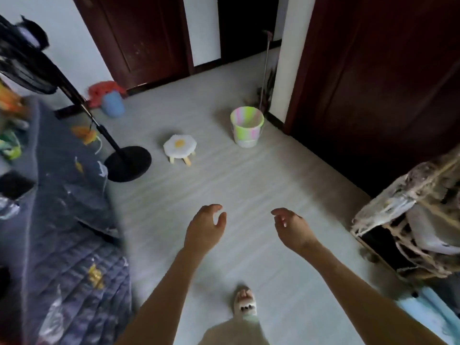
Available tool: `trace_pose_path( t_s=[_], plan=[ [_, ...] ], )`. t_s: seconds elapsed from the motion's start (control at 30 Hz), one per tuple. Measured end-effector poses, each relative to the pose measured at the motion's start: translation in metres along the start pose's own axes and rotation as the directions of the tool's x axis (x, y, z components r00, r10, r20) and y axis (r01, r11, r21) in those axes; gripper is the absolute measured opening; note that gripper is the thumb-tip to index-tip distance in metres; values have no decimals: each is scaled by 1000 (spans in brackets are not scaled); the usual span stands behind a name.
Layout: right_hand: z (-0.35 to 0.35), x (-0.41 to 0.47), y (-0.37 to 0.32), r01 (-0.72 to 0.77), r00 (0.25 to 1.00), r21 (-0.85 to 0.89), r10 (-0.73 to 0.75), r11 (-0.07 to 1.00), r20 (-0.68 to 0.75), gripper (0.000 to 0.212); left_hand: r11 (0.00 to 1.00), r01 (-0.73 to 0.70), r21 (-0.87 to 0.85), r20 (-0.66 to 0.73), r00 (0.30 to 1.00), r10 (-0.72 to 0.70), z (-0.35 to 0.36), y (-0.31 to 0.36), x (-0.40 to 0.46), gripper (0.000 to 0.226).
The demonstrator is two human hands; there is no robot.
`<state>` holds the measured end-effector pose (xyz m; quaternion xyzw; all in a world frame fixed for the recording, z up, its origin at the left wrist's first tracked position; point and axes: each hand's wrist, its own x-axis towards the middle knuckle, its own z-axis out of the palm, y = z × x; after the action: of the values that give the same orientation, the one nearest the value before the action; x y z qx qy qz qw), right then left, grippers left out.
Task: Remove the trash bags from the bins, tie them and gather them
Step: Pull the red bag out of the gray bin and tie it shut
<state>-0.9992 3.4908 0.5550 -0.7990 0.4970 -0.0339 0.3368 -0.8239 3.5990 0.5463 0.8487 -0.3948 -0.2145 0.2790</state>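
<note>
1. Lined bin (pixel 247 127) far ahead, near door frame, right of stool (pixel 179 149).
2. Fan base (pixel 128 163) left of stool.
3. Second bin (pixel 113 103) far left, by wall.

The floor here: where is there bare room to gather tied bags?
The widest bare floor lies between the hands and the egg-shaped stool, bordered by the quilt and dark door. It is crowded around the fan base and striped bin.

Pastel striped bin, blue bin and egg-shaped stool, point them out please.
Pastel striped bin (pixel 247 131), head view, on its front wall.
Blue bin (pixel 113 103), head view, on its side.
Egg-shaped stool (pixel 179 145), head view, on its seat.
</note>
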Motion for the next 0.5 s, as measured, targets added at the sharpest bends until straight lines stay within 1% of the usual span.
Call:
trace_pose_path(
  t_s=[0.03,0.07,0.17,0.27,0.4,0.47,0.5],
  plan=[
    [-8,26,-9,12,1000,-7,-12,1000,5,32,1000,-2,-2,-1,1000,2,-6,6,26,33],
    [-22,70,-21,28,1000,-20,-28,999,7,32,1000,15,-23,-14,1000,-15,-14,15,68,33],
    [-49,158,-51,57,998,20,-57,998,11,31,998,29,-52,-21,999,-30,-32,34,153,33],
    [-66,252,-74,74,997,1,-74,997,25,30,998,46,-31,-17,999,-47,-44,41,244,34],
    [-88,408,-104,136,991,-2,-136,991,16,30,999,39,-12,-102,994,-40,-57,47,396,33],
    [-102,497,-127,173,985,-1,-173,985,18,29,997,77,-11,-162,984,-78,-70,50,478,33],
    [-109,525,-135,176,984,2,-176,984,20,28,994,102,-23,-167,980,-105,-76,53,502,34]
  ],
)
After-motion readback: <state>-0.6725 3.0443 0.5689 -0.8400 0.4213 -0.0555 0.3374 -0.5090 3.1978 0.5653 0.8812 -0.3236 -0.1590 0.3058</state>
